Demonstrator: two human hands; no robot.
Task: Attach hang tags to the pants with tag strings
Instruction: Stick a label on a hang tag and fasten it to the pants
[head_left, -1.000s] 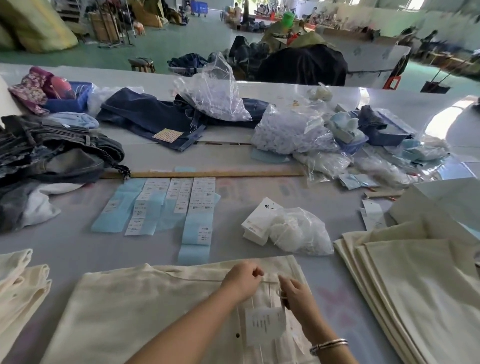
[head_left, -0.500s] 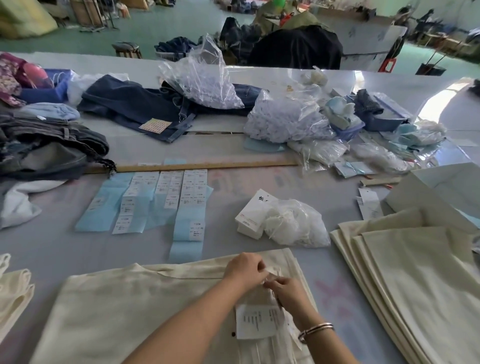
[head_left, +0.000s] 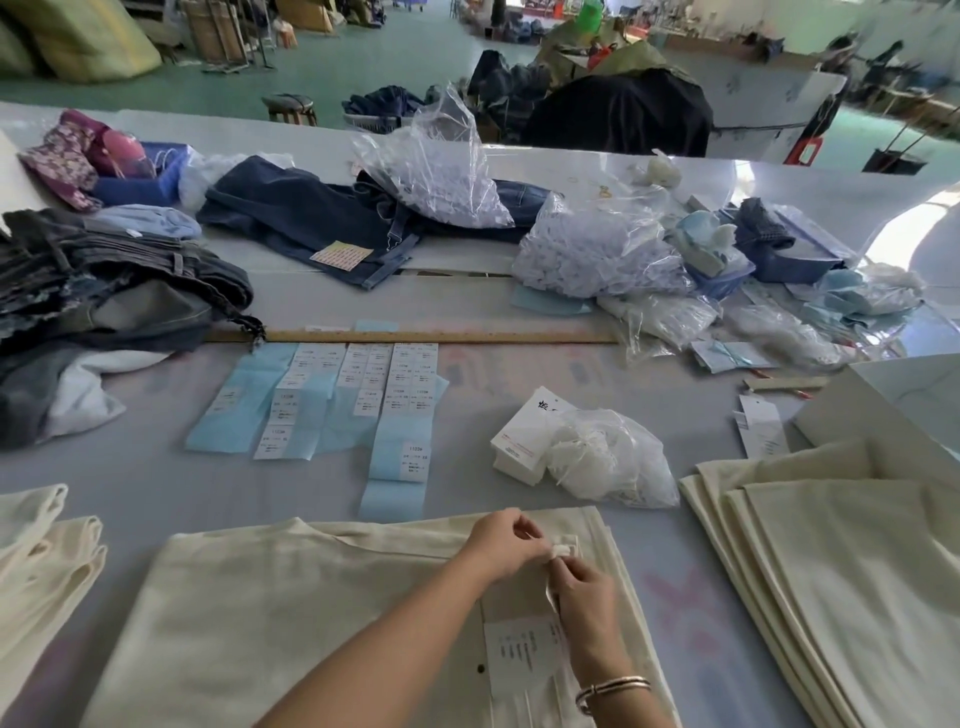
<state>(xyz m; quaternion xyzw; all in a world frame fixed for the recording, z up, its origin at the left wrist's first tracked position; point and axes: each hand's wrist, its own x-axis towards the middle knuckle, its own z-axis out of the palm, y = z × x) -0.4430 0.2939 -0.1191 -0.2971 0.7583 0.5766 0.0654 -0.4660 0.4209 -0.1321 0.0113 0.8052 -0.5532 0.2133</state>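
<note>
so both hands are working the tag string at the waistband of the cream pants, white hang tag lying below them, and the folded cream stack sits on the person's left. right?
Not quite. The head view shows the fanned stack of folded cream pants on the person's right. The rest holds: left hand and right hand pinch the white tag string at the waistband of the cream pants, with the white paper hang tag below.

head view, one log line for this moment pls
step: tying tag string | left hand: pinches string | right hand: pinches string | hang tag: on cream pants

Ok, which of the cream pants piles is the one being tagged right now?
The cream pants laid flat at the front centre, under both hands: the left hand and right hand work at its waistband, unlike the stack on the right or the pile at left.
</note>
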